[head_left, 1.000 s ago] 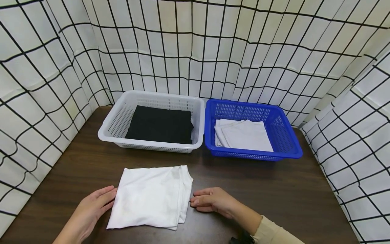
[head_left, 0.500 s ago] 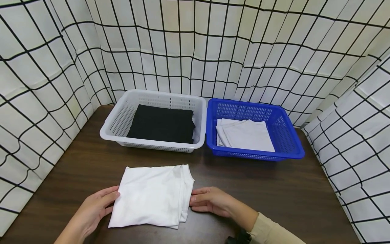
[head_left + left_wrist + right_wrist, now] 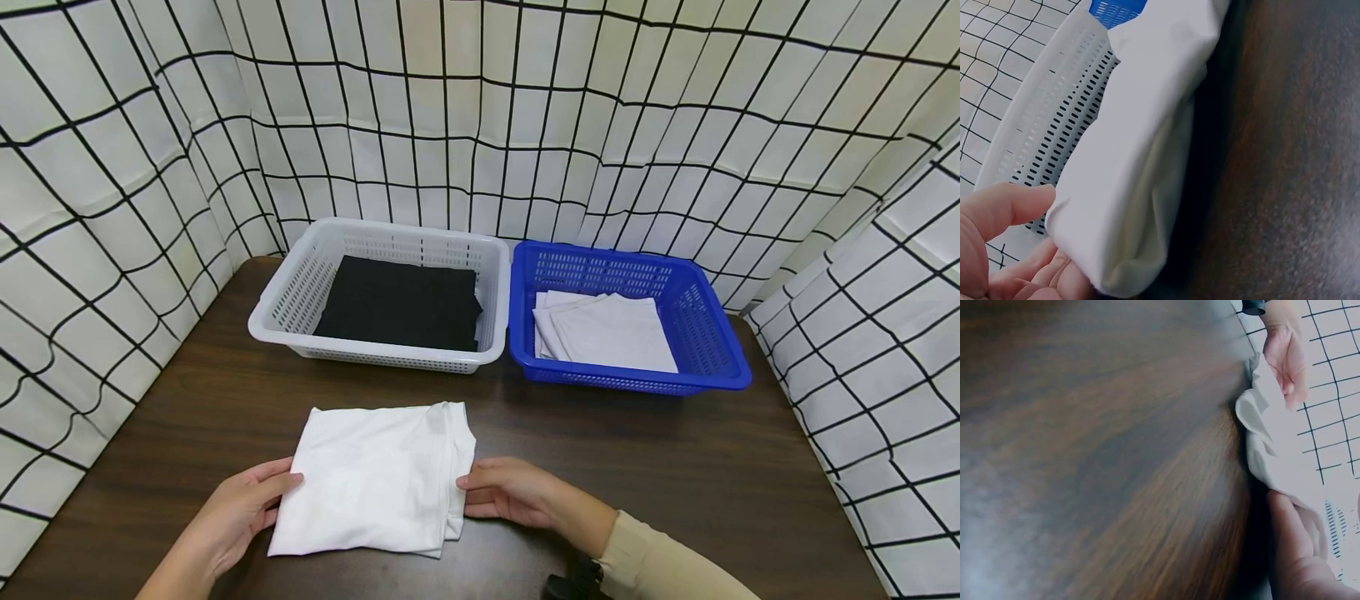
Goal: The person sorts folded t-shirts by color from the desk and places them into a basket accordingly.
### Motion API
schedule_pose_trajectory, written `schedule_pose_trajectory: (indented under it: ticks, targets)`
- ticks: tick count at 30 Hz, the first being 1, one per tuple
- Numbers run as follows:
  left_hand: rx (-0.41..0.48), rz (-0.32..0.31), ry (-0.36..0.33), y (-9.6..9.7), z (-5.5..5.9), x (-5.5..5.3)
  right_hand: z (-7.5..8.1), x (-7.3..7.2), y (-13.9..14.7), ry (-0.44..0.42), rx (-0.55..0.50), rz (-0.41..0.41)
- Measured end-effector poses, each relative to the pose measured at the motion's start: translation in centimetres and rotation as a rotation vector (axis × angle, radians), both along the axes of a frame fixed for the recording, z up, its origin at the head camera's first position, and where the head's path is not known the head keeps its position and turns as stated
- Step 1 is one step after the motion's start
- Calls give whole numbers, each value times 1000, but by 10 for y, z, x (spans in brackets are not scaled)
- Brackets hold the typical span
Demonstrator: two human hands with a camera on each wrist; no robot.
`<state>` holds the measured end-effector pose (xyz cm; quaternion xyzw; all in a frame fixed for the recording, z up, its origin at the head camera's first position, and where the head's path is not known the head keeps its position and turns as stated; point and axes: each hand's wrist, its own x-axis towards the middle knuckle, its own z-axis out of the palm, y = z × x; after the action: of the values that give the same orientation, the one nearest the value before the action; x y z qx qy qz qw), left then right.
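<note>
A folded white garment [image 3: 367,479] lies flat before me on the brown table, layered edges showing on its right side. At its left edge my left hand [image 3: 236,512] pinches it, thumb on top and fingers tucked under. My right hand [image 3: 521,493] grips the opposite edge the same way, its thumb over the layers. Seen from the left wrist, the garment [image 3: 1125,137] appears as a thick folded end with the thumb [image 3: 1029,203] at its corner. In the right wrist view, wavy layers of the garment [image 3: 1266,434] run between both hands.
Behind the garment stands a white basket [image 3: 262,329] with folded black cloth [image 3: 401,304]. To its right, a blue basket [image 3: 720,358] holds folded white cloth [image 3: 615,333]. Grid panels backed with white sheeting [image 3: 420,108] enclose the table's back and sides.
Both hands have moved in on the garment; their thumbs now lie over its left and right edges, where earlier the fingers were only beside them. The baskets stay put.
</note>
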<state>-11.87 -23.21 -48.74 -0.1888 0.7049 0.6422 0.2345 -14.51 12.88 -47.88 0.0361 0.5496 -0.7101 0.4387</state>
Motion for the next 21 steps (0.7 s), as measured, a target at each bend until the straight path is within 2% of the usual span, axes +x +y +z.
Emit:
schedule_pose_trajectory:
  ticks: [4, 9, 16, 21]
  targets:
    - [-11, -2, 3, 2, 1, 0, 0, -4, -7, 17, 20, 12]
    - [-6, -10, 9, 4, 3, 0, 3, -9, -19, 51, 113, 19]
    - [77, -23, 11, 6, -1, 2, 3, -15, -31, 111, 252, -2]
    - [89, -48, 18, 8, -2, 2, 0, -16, -33, 173, 328, -23]
